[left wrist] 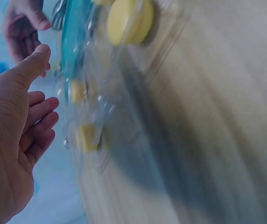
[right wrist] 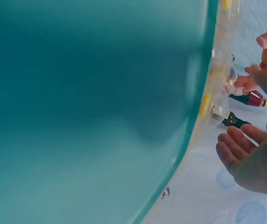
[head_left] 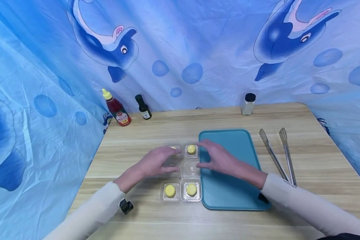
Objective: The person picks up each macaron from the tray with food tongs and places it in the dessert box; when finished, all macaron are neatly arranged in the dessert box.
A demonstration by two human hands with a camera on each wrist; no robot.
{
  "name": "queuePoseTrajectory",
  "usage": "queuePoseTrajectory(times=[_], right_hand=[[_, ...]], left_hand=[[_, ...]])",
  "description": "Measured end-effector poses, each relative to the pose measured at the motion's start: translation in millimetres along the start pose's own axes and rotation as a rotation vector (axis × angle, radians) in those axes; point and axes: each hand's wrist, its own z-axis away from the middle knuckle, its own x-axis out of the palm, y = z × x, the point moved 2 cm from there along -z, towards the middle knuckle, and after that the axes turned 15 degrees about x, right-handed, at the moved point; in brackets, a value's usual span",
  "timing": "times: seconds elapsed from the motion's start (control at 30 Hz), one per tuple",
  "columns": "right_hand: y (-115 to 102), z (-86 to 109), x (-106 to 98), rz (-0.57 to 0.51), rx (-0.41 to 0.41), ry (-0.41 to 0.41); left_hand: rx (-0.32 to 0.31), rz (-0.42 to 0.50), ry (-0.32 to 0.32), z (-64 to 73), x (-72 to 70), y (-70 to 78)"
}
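Note:
Between my two hands, clear plastic boxes stand in a cluster, several holding a round yellow cake. The front pair shows a left cake [head_left: 169, 190] and a right cake [head_left: 191, 190]; a third cake [head_left: 191, 149] sits at the back right. A back-left cake [head_left: 174, 150] is partly covered by my left hand. In the middle lies a clear domed lid [head_left: 190, 168]. My left hand [head_left: 156, 162] hovers over the left side, fingers and thumb apart, nothing between them. Facing it, my right hand [head_left: 218, 158] hovers over the tray's left edge, thumb and fingers spread and holding nothing.
A teal tray [head_left: 228, 196] lies right of the boxes, under my right forearm. Metal tongs [head_left: 272, 153] rest beside it. Along the back stand a red sauce bottle [head_left: 117, 111], a small dark bottle [head_left: 143, 108] and a black-capped jar [head_left: 248, 106]. A blue curtain [head_left: 174, 40] hangs behind.

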Motion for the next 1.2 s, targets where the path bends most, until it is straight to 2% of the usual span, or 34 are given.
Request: queuePoseTrajectory(times=[0.17, 0.33, 0.6, 0.9, 1.2], right_hand=[[7.9, 14.0, 2.5, -0.031, -0.008, 0.021], [12.6, 22.3, 9.4, -0.019, 0.006, -0.017], [12.6, 25.6, 18.9, -0.017, 0.066, -0.042], [11.5, 27.0, 25.1, -0.029, 0.101, -0.052], [9.6, 27.8, 25.8, -0.039, 0.088, -0.042]], left_hand=[[0.052, -0.095, -0.029, 0.5, 7.3, 10.4], [0.052, -0.142, -0.053, -0.4, 16.0, 14.9], [0.008, -0.175, -0.065, -0.6, 22.1, 17.8], [0.011, -0.194, -0.045, -1.1, 26.0, 17.5], [0.025, -0.19, -0.023, -0.9, 25.2, 18.8]])
